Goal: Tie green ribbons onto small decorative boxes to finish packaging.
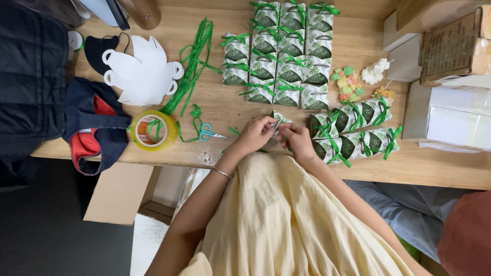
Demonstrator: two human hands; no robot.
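Gift box [279, 118], a small white one printed with green leaves, is held at the near edge of the wooden tabletop [225, 105], pinched from both sides. The left hand [254, 135] is closed on its left end and the right hand [295, 138] on its right end, so that the hands are brought close together with only the box between them. Most of the box is covered by the fingers, and whether a ribbon is being tied cannot be told.

It is judged to be light and thin-walled (folded card, by the look of it), easily dented if squeezed, so it is best taken by its ends or its folded edges and not by the curved faces.

Just right of the hands, finished boxes [358, 130] tied with green ribbon are laid in two rows, and a larger block of them [281, 56] is set out farther back. To the left, small scissors [209, 133] with teal handles are lying, then a roll of yellowish tape [153, 130], loose green ribbon strips [194, 64] and a stack of flat white cutouts [143, 76]. Small paper flowers [353, 82] are seen behind the finished rows.
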